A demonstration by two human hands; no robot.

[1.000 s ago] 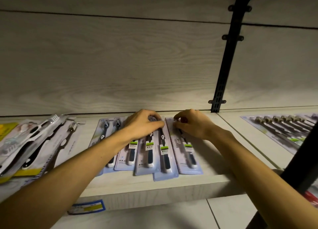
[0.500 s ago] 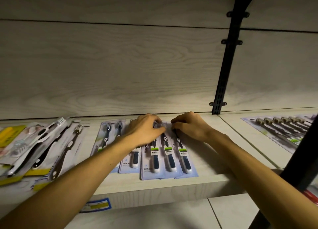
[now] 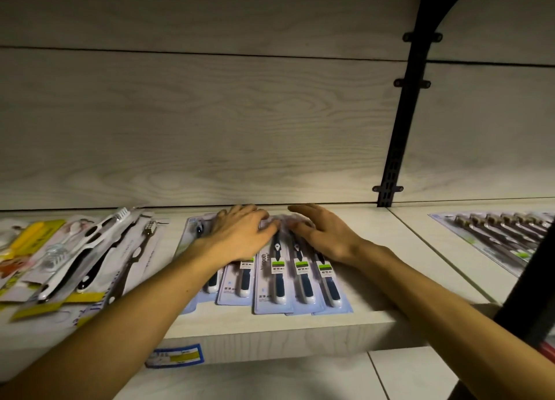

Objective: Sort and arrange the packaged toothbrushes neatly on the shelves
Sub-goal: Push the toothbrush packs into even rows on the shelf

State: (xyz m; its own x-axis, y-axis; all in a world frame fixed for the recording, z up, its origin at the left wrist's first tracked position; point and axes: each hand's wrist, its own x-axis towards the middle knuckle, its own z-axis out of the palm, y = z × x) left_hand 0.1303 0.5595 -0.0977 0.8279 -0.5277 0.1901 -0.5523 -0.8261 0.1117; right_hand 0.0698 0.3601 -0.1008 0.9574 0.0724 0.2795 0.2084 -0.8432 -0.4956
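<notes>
Now flattened since earlier frame: left hand (image 3: 240, 237) and right hand (image 3: 327, 237), fingers spread, pressing not gripping pale-blue carded dark-handled toothbrush packs (image 3: 279, 279), squared near front edge of light wood-grain shelf (image 3: 270, 330). Left-end mixed white-and-black toothbrush packs (image 3: 78, 261) unsorted.

The shelf (image 3: 390, 258) and the back panel (image 3: 210, 123) are pale grey-white with wavy wood grain, and the upright rail (image 3: 399, 123) is black. The middle packs (image 3: 288, 279) are light blue, holding brushes with navy-and-white handles under green, white and black labels. The left packs (image 3: 60, 267) show black and white brushes on white cards with yellow strips, the right pack (image 3: 498, 240) holds dark brown brushes, and the price tag (image 3: 177, 359) on the shelf edge is blue with a yellow band.
</notes>
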